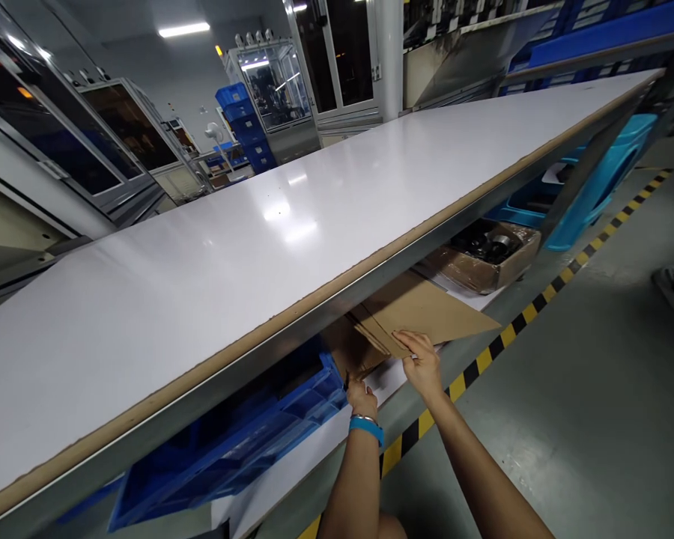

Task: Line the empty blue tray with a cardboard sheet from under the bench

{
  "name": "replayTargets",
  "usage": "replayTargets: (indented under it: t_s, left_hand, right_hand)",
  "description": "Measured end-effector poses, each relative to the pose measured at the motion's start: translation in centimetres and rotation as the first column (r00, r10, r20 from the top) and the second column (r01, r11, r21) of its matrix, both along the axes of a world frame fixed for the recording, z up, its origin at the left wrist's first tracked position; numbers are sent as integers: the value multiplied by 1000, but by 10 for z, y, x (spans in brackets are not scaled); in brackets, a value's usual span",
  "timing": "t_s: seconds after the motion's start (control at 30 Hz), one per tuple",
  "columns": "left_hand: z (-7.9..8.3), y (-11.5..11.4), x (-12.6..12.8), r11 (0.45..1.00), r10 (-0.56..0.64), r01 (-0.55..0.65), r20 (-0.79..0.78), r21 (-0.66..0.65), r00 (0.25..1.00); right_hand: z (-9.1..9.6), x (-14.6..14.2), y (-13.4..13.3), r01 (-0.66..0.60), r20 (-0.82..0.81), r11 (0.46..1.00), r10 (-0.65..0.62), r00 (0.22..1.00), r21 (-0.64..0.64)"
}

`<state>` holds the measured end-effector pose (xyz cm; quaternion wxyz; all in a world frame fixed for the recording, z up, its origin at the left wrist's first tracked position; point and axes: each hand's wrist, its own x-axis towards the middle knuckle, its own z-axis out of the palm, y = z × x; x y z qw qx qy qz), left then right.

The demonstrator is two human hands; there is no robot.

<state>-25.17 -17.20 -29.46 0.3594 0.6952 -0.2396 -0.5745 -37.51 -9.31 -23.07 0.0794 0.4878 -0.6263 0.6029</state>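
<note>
Our forearms reach under the white surface (292,247), where the right hand (424,365) closes its grip on the open flap (432,307) of the cardboard box (353,350), the left hand (362,397) is clenched beside it, and the box sits on the lower shelf (292,468).
</note>
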Motion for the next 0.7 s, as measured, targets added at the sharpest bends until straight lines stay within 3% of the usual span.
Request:
replayTargets:
  t_s: [0.1,0.23,0.37,0.47,0.57,0.63,0.7]
  left_hand:
    - [3,6,-5,993,40,-53,-123,-105,992]
    - [17,15,-5,952,-34,-57,-290,-300,956]
    - [35,17,-7,896,-105,-76,-375,-437,921]
    - [50,26,-15,861,-165,-68,-404,-505,900]
    - [60,44,-23,832,-282,15,-398,-555,873]
    - [60,53,-23,832,-334,90,-365,-548,869]
    - [52,53,-19,863,-295,108,-318,-494,901]
  right_hand:
    - [-15,10,-4,-93,-36,995,94,995,40]
    - [-33,26,-9,-198,-69,976,205,976,92]
    - [-36,32,-12,-244,-84,959,258,963,143]
    - [-33,25,-16,-163,-70,978,173,982,133]
    - [-30,11,-20,-42,-25,997,44,999,68]
    - [-27,0,-21,37,21,999,-38,999,16]
    - [-22,-10,-20,108,69,994,-106,992,-30]
